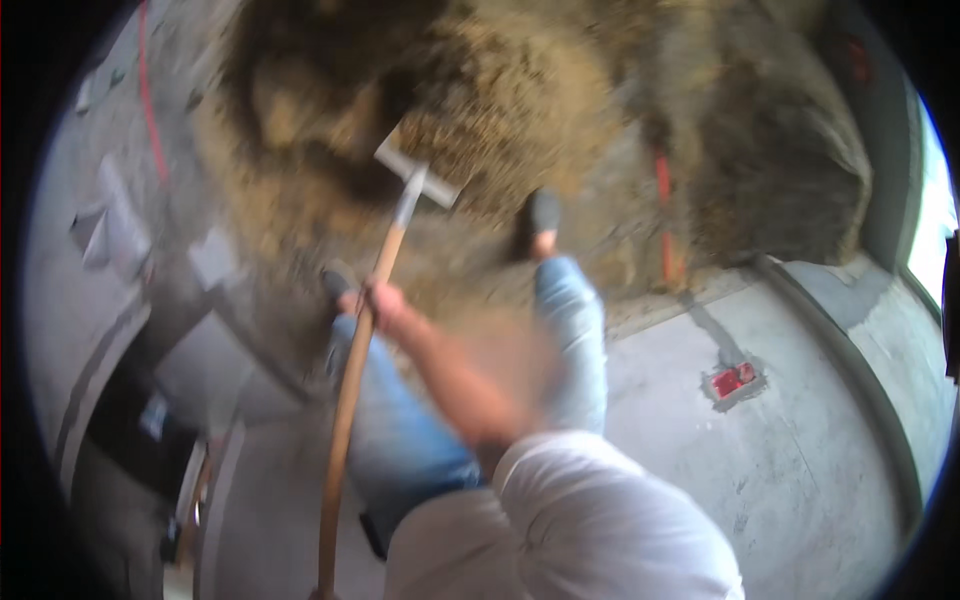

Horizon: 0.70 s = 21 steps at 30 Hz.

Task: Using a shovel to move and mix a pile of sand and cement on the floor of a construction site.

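My right hand [387, 305] is closed round the wooden handle of a long shovel [350, 400]. Its pale metal head lies at the near left edge of a heap of brown sand [500, 110], and how much of the blade is in the sand cannot be made out. Toward the lower edge the handle runs down past my left leg. Only a sliver of my left hand [321, 594] shows there, wrapped at the handle. My feet stand apart in front of the heap, in dark shoes. Motion blurs the right forearm.
A large sand-stained mound or sheet [790, 150] lies at the right. Red tubing stands out on the left [150, 100] and at the right [664, 215]. A red box [732, 380] sits in the grey floor. White scraps [120, 220] and a dark opening [140, 420] are on the left.
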### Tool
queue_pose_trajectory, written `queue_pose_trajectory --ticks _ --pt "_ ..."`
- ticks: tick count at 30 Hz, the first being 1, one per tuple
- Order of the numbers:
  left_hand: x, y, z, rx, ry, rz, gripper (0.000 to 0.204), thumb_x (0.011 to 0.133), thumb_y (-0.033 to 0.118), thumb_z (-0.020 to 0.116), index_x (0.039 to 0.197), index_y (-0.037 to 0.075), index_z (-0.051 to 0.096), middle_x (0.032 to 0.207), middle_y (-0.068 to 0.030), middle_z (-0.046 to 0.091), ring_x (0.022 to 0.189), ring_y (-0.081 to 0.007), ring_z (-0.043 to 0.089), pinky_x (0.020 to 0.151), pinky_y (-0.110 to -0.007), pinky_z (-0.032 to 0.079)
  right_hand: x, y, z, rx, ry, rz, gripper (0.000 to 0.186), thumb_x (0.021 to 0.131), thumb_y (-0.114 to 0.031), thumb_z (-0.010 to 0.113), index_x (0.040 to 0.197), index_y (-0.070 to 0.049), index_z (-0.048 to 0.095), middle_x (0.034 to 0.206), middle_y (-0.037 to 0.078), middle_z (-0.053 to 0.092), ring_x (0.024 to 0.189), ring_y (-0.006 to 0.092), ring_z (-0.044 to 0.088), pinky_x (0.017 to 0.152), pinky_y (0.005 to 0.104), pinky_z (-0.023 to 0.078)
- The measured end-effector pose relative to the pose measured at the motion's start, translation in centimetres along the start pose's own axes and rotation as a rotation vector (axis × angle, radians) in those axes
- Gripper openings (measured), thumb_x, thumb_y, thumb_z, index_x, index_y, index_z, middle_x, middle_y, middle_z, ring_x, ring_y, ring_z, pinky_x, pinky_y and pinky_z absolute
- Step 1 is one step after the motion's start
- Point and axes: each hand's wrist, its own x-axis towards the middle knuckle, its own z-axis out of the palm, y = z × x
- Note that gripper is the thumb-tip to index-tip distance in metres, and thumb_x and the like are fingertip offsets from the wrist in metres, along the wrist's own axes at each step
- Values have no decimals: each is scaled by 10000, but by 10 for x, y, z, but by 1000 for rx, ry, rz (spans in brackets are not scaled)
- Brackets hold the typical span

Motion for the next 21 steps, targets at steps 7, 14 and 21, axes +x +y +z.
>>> queue_pose_trajectory --ticks 7,14,21 --pt "-37 174 86 964 19 834 122 844 107 519 863 7 587 748 -111 570 644 -217 529 553 -337 422 -72 -215 -81 94 42 -376 175 809 -224 531 744 -74 470 541 78 472 437 224 486 399 390 435" --pt "-128 376 306 328 143 1534 346 649 99 704 970 58 583 804 -159 576 760 -376 561 658 -430 456 -301 -499 -208 71 73 -1100 71 758 -135 499 792 -74 484 655 91 493 587 237 501 573 361 458" --pt "-137 459 433 303 -205 1600 275 625 89 699 873 32 593 830 -158 608 816 -375 576 707 -413 464 -474 -475 -223 109 -249 -1286 107 781 -207 532 721 -138 477 631 -26 455 560 141 439 561 298 403"
